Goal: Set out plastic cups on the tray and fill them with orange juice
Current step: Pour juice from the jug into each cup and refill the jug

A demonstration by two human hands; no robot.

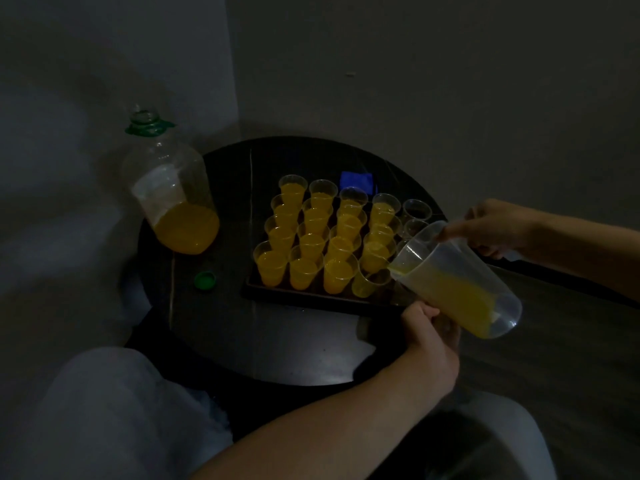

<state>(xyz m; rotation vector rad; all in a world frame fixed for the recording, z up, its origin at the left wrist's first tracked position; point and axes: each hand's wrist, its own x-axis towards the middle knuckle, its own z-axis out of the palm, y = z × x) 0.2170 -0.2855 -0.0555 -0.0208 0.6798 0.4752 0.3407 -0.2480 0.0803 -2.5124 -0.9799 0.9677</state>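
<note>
Pointing its spout left, the jug [460, 289] slants.

Dim indoor room, looks like a home — two plain bare walls [415, 64] meet in a far corner, small round dark worktop [277, 341] set close to it, wood-look floor [571, 358] on the right. Person seated at the near edge, knees in light trousers [114, 410]. Household-size juice bottle [173, 202] on the worktop, disposable cups [304, 268] on a tray [311, 298] — domestic serving setup.
</note>
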